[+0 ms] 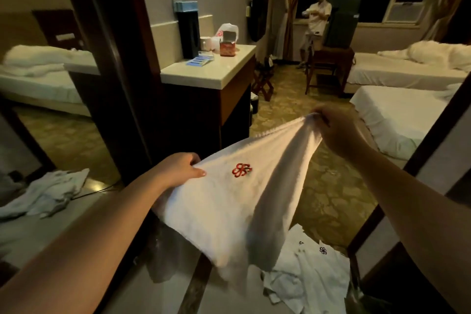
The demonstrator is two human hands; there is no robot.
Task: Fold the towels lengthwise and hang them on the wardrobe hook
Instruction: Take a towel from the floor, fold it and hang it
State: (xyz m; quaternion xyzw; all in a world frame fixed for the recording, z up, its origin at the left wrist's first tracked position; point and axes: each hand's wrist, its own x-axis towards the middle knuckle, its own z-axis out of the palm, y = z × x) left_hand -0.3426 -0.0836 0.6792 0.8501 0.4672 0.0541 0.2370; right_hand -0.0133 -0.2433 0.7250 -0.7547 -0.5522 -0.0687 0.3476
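A dim hotel room with unmade beds lies beyond, and a pale counter carrying cups and a plastic bag stands past the fingers. The left hand pinches one corner of a white towel with a red emblem, while the right hand grips the far corner bunched in curled fingers, so the cloth hangs stretched between them. This looks like the start of the lengthwise fold; next the two corners should meet. More towels lie heaped on the floor below the fingers. No hook shows.
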